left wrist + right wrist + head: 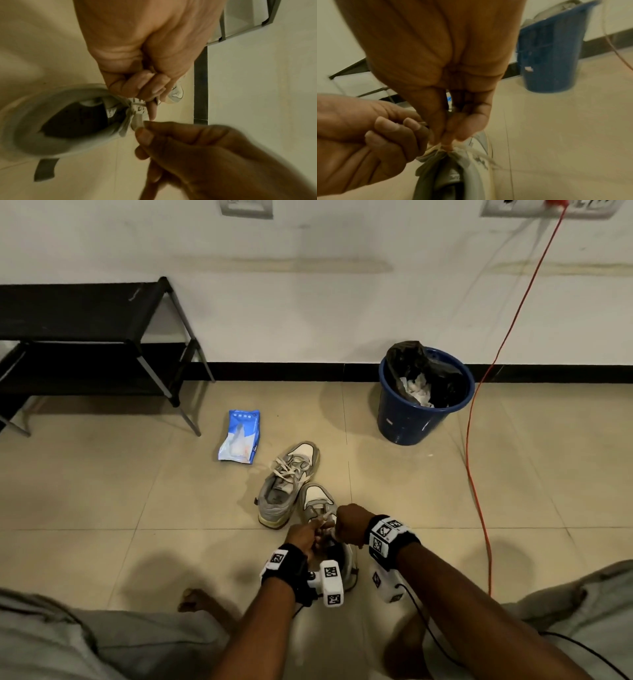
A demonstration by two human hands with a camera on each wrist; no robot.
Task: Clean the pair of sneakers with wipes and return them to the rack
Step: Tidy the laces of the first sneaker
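Both hands work at the laces of the near sneaker [317,501], which stands on the tiled floor [102,491] directly before the seated person, toe toward the wall. The left hand [303,537] has its fingers curled, pinching lace at the tongue; the right hand [351,525] is likewise curled, pinching the lace [138,121] between thumb and forefinger. The two hands are almost touching above the shoe's throat.

The head view alone gives the layout. The second sneaker [287,484] lies just beside the first, to its left and slightly further out, laces loose. A blue wipes packet [241,436] lies flat on the floor beyond it, near but apart. The black shoe rack [85,337] stands against the wall at far left. A blue bucket [411,419] lined with a black bag, crumpled white material inside, stands at the skirting to the right, with an orange cable [479,440] running down the wall and across the floor beside it.

The left wrist view alone shows the dark interior of the near sneaker, its padded collar and heel tab [45,169], and the lace end caught at the right thumb tip. It is blurred at the heel.

The right wrist view shows the knot region from above: laces gathered at the top of the tongue [447,157], right fingertips [448,143] pressing down on them, left fingers clenched just beside. Whether a knot is formed cannot be told. No wipe is visible in either hand.
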